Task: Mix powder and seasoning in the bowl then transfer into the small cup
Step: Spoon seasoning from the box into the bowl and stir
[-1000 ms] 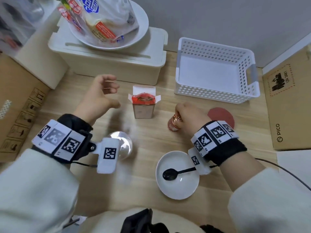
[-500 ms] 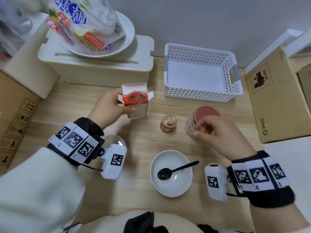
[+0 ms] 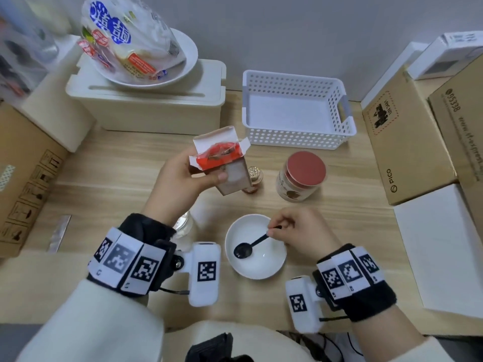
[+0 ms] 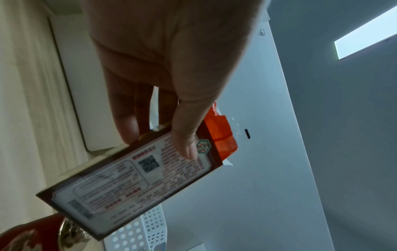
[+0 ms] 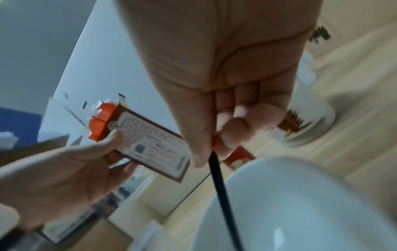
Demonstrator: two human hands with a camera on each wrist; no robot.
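Note:
My left hand grips a small brown carton with open top flaps and an orange bag inside, lifted above the table; the carton's printed label faces the left wrist camera. A white bowl sits near the front edge with a black spoon in it. My right hand pinches the spoon's handle over the bowl's rim. A red-lidded jar and a small gold-capped bottle stand behind the bowl. A clear glass cup sits partly hidden under my left wrist.
A white perforated basket stands at the back right. A cream box at the back left bears a white plate with a plastic bag. Cardboard boxes flank the table on both sides.
My left hand took hold of the carton and lifted it toward the bowl. My right hand set down the small bottle, then the red-lidded jar, and came back to pinch the spoon handle.

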